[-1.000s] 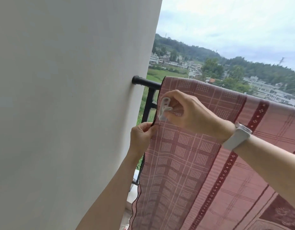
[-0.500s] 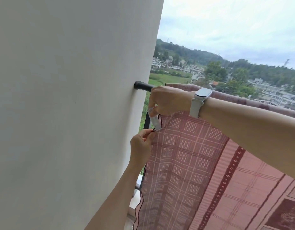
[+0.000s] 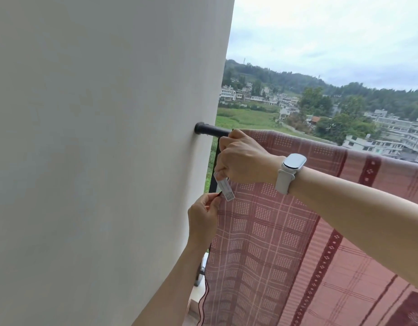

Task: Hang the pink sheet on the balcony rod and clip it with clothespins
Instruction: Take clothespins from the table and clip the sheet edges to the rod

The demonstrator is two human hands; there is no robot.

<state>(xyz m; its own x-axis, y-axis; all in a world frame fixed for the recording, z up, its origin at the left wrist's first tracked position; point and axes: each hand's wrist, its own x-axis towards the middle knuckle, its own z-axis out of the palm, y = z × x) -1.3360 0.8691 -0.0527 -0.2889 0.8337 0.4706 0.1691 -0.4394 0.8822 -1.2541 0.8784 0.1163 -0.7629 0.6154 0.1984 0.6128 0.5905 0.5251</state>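
The pink checked sheet (image 3: 285,243) hangs over the black balcony rod (image 3: 211,131), which ends at the wall. My right hand (image 3: 245,161) grips the sheet's top left corner just under the rod, fingers curled; a white fabric label (image 3: 225,189) sticks out below it. No clothespin shows; the hand may cover it. My left hand (image 3: 203,217) pinches the sheet's dark left edge a little lower, beside the wall. A white watch (image 3: 289,171) sits on my right wrist.
A white wall (image 3: 97,149) fills the left and stands close to both hands. A black railing post (image 3: 213,170) runs down behind the sheet's edge. Beyond the rod lie fields, houses and wooded hills.
My right hand turned over and dropped from in front of the sheet to its corner under the rod; the white clothespin it held is out of sight. My left hand keeps its pinch.
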